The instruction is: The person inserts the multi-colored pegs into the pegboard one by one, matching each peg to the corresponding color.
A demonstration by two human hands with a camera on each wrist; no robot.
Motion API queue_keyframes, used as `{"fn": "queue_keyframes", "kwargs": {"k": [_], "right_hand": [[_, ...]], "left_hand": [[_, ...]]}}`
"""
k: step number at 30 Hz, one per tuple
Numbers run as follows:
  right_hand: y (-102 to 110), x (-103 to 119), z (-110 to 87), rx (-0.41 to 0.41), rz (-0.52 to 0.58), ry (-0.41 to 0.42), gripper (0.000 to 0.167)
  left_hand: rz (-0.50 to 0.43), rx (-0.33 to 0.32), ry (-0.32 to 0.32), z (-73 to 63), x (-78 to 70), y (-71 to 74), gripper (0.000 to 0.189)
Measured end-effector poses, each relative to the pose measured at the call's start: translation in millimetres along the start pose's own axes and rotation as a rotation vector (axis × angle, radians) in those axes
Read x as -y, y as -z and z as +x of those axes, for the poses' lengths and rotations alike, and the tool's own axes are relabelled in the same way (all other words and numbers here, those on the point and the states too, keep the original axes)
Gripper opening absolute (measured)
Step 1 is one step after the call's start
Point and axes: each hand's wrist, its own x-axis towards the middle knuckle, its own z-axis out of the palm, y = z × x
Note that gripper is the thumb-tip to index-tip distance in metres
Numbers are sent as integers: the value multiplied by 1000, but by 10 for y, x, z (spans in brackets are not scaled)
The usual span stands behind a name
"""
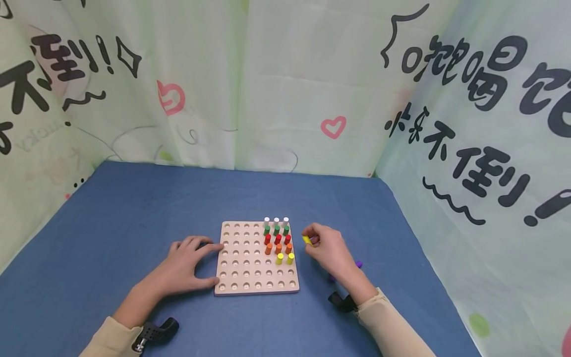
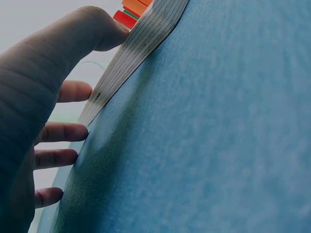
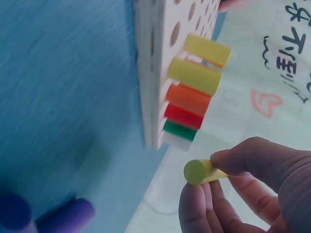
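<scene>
A pale wooden pegboard [image 1: 252,280] with rows of round holes lies on the blue cloth. My left hand [image 1: 185,265] rests at its left edge, thumb tip and index fingertip touching the side, fingers spread. Just right of the board, my right hand [image 1: 327,250] pinches a yellow peg [image 3: 197,172] between thumb and fingers, clear of the holes. In the board's right part stand rows of three white pegs [image 1: 276,221], three green pegs [image 1: 276,230], three red pegs [image 1: 278,239] and three orange pegs [image 1: 278,249]. Nearer me are two yellow pegs [image 1: 279,259].
Purple pegs [image 3: 68,217] lie on the cloth right of the board, partly hidden by my right wrist in the head view. A blue cloth [image 1: 134,208] covers the table. Printed curtains [image 1: 285,99] hang behind and on both sides.
</scene>
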Motion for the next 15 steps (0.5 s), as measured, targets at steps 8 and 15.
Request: {"fn": "queue_keyframes", "kwargs": {"k": [8, 15], "right_hand": [[-22, 143, -58, -33, 56, 49, 16], [-57, 202, -90, -89, 90, 75, 12]], "left_hand": [[-11, 1, 2, -5, -17, 17, 71], [-6, 5, 5, -6, 2, -4, 71]]}}
